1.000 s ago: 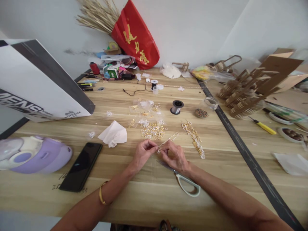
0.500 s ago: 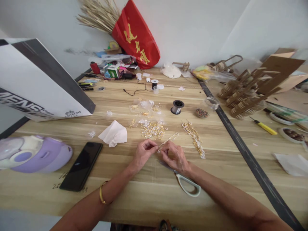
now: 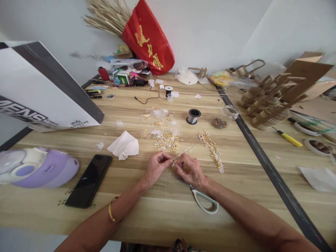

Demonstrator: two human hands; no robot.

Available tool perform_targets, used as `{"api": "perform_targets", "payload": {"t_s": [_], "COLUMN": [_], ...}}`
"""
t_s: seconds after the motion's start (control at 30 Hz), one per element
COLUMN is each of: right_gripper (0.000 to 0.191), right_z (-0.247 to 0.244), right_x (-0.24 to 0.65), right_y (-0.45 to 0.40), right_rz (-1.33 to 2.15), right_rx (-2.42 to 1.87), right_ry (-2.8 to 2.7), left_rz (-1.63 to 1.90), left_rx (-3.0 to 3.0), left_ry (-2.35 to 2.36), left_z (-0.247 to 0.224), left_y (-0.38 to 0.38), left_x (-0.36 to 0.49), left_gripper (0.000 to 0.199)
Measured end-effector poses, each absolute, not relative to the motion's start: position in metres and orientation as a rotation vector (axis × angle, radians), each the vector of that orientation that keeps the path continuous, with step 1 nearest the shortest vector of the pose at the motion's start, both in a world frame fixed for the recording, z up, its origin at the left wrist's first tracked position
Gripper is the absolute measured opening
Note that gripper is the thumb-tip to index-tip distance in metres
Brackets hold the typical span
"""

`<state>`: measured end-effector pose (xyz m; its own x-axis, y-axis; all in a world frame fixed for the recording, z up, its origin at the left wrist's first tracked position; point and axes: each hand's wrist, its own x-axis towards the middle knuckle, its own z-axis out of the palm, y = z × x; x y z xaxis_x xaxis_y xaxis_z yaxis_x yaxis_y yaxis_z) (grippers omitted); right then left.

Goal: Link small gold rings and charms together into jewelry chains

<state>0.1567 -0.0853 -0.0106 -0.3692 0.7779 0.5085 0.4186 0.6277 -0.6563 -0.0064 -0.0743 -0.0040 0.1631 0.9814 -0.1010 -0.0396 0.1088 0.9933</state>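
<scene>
Between my two hands runs a thin beaded chain (image 3: 187, 149), its looped far end lying on the table. My left hand (image 3: 157, 167) pinches the near end between thumb and fingertips. My right hand (image 3: 190, 169) is closed in a pinch on the same chain, close to the left fingertips. The exact grip is too small to make out. Under the right hand and wrist lie scissors (image 3: 206, 202), with one pale handle loop showing. Just beyond my hands spreads a pile of gold and silver beads (image 3: 166, 141). Finished-looking gold and silver chains (image 3: 212, 152) lie to the right.
A wire spool (image 3: 193, 116) and a clear jar of beads (image 3: 222, 120) stand farther back. At left are a crumpled tissue (image 3: 124, 146), a black phone (image 3: 89, 182), a purple-white bottle (image 3: 49, 169) and a large box (image 3: 49, 91). Small woven baskets (image 3: 270, 101) crowd the right.
</scene>
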Motion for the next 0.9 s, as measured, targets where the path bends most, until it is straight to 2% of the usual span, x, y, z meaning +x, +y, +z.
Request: {"api": "perform_targets", "payload": {"t_s": [0.9], "right_gripper": [0.008], "right_z": [-0.0151], "right_x": [0.1566], "right_y": [-0.0807], "right_rz": [0.681], "right_rx": [-1.012], "right_ry": [-1.857], "left_rz": [1.084], "left_rx": [1.228], "left_ry": [1.113], "left_z": [-0.0039], "left_y": [-0.0755], "left_x": [-0.0047], "left_gripper": [0.008]}}
